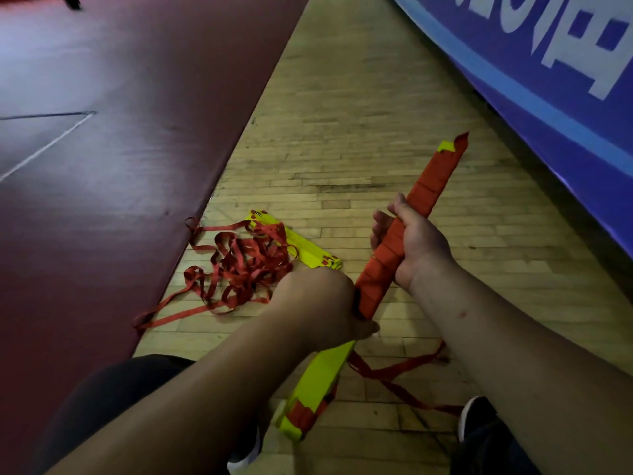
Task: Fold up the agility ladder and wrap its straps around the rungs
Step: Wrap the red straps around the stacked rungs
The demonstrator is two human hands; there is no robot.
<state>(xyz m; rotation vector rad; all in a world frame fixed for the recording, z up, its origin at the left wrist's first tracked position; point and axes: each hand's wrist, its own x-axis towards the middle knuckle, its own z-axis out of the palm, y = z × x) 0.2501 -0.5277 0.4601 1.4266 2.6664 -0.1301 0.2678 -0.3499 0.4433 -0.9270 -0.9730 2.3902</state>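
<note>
Floor (pixel 359 138): worn matt wood strips, scuffed; mat (pixel 120 132): maroon vinyl-like covering, smooth, slight sheen; rungs (pixel 325 375): yellow smooth plastic; straps (pixel 418 190): red woven cloth, matt; banner (pixel 548 80): blue, smooth, printed.

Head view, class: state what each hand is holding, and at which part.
Both hold the bundle of rungs. The right hand grips its strap-wrapped middle; the left hand grips lower, where the red wrapping ends and bare yellow begins.

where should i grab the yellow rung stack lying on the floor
Probably best to take a grip across the yellow rung stack at its bare right end, coming from the right: the stack lies flat, and the tangled red straps cover its left part.
</note>
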